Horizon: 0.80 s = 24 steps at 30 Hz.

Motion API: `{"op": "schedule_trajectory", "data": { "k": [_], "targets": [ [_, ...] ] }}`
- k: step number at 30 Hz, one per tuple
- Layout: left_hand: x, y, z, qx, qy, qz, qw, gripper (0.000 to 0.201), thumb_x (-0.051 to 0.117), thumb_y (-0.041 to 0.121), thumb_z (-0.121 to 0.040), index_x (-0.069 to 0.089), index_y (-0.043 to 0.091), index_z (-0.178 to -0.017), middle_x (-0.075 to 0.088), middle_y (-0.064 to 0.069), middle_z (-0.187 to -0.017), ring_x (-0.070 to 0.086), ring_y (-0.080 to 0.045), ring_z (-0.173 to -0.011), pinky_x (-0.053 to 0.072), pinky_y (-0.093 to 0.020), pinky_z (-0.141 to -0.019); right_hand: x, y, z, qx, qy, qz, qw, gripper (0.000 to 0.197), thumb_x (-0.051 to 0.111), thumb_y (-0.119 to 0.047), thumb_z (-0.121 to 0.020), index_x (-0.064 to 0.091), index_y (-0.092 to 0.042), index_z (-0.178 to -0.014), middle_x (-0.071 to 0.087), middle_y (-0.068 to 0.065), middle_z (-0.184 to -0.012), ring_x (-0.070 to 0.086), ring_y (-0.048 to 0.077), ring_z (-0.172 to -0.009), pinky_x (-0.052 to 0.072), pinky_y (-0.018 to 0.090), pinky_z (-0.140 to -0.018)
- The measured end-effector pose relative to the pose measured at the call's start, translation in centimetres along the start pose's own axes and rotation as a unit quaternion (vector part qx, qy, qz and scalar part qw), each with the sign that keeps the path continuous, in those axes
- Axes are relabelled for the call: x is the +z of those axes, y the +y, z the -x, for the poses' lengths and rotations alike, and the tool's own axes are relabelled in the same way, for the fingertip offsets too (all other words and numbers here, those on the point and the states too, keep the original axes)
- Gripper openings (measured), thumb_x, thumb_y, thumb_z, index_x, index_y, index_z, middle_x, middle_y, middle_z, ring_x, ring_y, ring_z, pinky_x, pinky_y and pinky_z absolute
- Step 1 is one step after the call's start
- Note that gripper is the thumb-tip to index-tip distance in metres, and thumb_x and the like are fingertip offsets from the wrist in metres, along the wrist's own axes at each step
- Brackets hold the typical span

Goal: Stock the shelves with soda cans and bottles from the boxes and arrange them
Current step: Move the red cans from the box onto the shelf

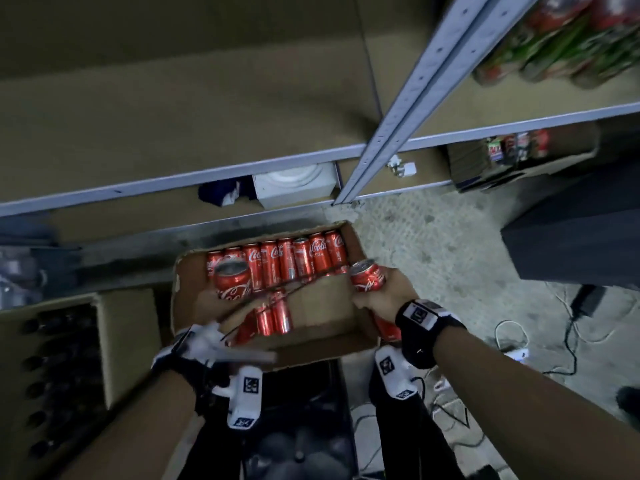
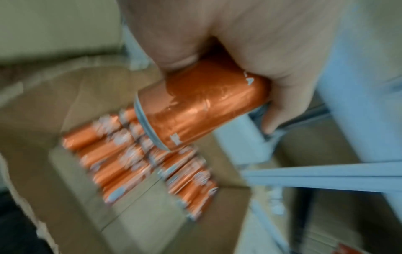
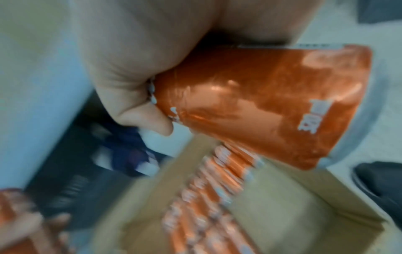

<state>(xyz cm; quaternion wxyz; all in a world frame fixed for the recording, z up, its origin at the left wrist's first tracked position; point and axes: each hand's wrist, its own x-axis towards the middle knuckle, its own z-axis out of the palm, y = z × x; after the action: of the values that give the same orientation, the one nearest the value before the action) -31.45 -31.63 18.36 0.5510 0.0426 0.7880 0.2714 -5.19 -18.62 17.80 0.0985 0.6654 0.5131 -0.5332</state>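
While the left hand [image 2: 250, 43] grips 1 can [image 2: 202, 104], the right hand [image 1: 384, 292] grips another can [image 1: 367, 276].

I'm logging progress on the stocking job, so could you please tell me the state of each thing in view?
Open brown cardboard box: partly emptied, red cans remaining.
Row of red soda cans: lying down along the box's far wall.
Left hand: grips one red can.
Right hand: grips another red can.
Grey metal shelf: bare board above.
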Motion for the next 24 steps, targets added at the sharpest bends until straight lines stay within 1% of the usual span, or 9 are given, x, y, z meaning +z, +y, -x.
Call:
{"op": "schedule_trajectory", "data": {
  "k": [2, 3, 4, 7, 12, 17, 20, 22, 24],
  "targets": [
    [-1.3, 4.5, 7.1, 0.020, -0.010, 0.008, 1.000, 0.020, 0.078, 0.010, -0.085, 0.063, 0.017, -0.095, 0.070, 0.005, -0.080, 0.067, -0.002, -0.068, 0.056, -0.017, -0.069, -1.7, -2.3, 4.1, -0.028, 0.009, -0.012, 0.999, 0.031, 0.087, -0.026, -0.057, 0.072, -0.022, -0.084, 0.072, -0.003, -0.076, 0.069, 0.017, -0.072, 0.046, 0.025, -0.064],
    [-2.7, 5.0, 8.4, 0.041, -0.001, 0.000, 0.999, 0.022, 0.080, 0.008, -0.082, 0.062, 0.018, -0.089, 0.069, 0.010, -0.067, 0.064, 0.003, -0.055, 0.056, -0.016, -0.064, -2.4, -3.4, 6.3, -0.045, 0.014, -0.018, 0.999, 0.026, 0.088, -0.021, -0.061, 0.071, -0.022, -0.081, 0.071, -0.005, -0.073, 0.068, 0.015, -0.069, 0.047, 0.025, -0.064],
    [-3.9, 5.4, 9.5, 0.058, 0.012, 0.001, 0.998, 0.027, 0.087, 0.014, -0.075, 0.064, 0.016, -0.090, 0.071, 0.008, -0.066, 0.067, 0.002, -0.055, 0.059, -0.022, -0.068, -3.2, -4.4, 8.3, -0.057, 0.017, -0.026, 0.998, 0.025, 0.087, -0.017, -0.064, 0.070, -0.022, -0.081, 0.071, -0.006, -0.071, 0.067, 0.013, -0.067, 0.047, 0.025, -0.063],
    [-8.0, 6.7, 14.3, 0.102, 0.056, -0.004, 0.993, 0.057, 0.097, 0.031, -0.053, 0.071, 0.018, -0.102, 0.076, -0.001, -0.094, 0.074, -0.018, -0.084, 0.060, -0.047, -0.086, -5.5, -7.9, 15.2, -0.100, 0.030, -0.048, 0.993, 0.026, 0.088, -0.014, -0.068, 0.069, -0.024, -0.083, 0.069, -0.011, -0.070, 0.065, 0.006, -0.064, 0.045, 0.019, -0.061],
    [-12.9, 10.9, 24.8, 0.160, 0.085, -0.007, 0.983, 0.031, 0.091, 0.012, -0.068, 0.072, 0.012, -0.092, 0.074, -0.003, -0.086, 0.071, -0.020, -0.083, 0.056, -0.035, -0.079, -9.2, -12.6, 25.8, -0.151, 0.047, -0.088, 0.983, 0.025, 0.086, -0.007, -0.070, 0.067, -0.018, -0.081, 0.069, -0.004, -0.070, 0.065, 0.009, -0.063, 0.046, 0.019, -0.062],
    [-16.1, 15.7, 33.4, 0.238, 0.020, 0.056, 0.970, 0.027, 0.083, -0.004, -0.066, 0.079, 0.016, -0.084, 0.078, -0.007, -0.097, 0.074, -0.027, -0.096, 0.053, -0.049, -0.098, -13.5, -16.9, 34.1, -0.214, 0.064, -0.119, 0.968, 0.025, 0.085, -0.004, -0.072, 0.065, -0.010, -0.086, 0.067, -0.004, -0.068, 0.060, -0.005, -0.052, 0.043, 0.012, -0.053],
    [-16.7, 19.4, 37.9, 0.297, -0.014, 0.103, 0.949, 0.041, 0.082, 0.000, -0.053, 0.075, 0.012, -0.093, 0.078, -0.010, -0.098, 0.072, -0.030, -0.098, 0.058, -0.043, -0.089, -16.3, -20.0, 37.5, -0.263, 0.082, -0.143, 0.951, 0.032, 0.090, -0.011, -0.063, 0.069, -0.006, -0.087, 0.071, 0.004, -0.072, 0.067, 0.004, -0.061, 0.052, 0.022, -0.063],
    [-16.8, 22.3, 41.0, 0.331, -0.021, 0.136, 0.933, 0.040, 0.078, -0.012, -0.059, 0.071, 0.007, -0.093, 0.077, -0.007, -0.087, 0.071, -0.028, -0.087, 0.061, -0.031, -0.074, -18.3, -21.9, 39.3, -0.294, 0.078, -0.161, 0.939, 0.042, 0.089, -0.022, -0.052, 0.070, -0.005, -0.086, 0.075, 0.010, -0.078, 0.072, 0.019, -0.072, 0.059, 0.034, -0.071],
    [-16.5, 25.0, 43.5, 0.366, -0.012, 0.154, 0.918, 0.034, 0.074, -0.020, -0.069, 0.069, 0.007, -0.089, 0.074, -0.004, -0.078, 0.068, -0.024, -0.077, 0.059, -0.026, -0.064, -20.4, -23.8, 40.7, -0.328, 0.063, -0.168, 0.927, 0.042, 0.092, -0.020, -0.053, 0.070, -0.004, -0.085, 0.076, 0.012, -0.081, 0.073, 0.024, -0.074, 0.060, 0.041, -0.076]
  ]
}}
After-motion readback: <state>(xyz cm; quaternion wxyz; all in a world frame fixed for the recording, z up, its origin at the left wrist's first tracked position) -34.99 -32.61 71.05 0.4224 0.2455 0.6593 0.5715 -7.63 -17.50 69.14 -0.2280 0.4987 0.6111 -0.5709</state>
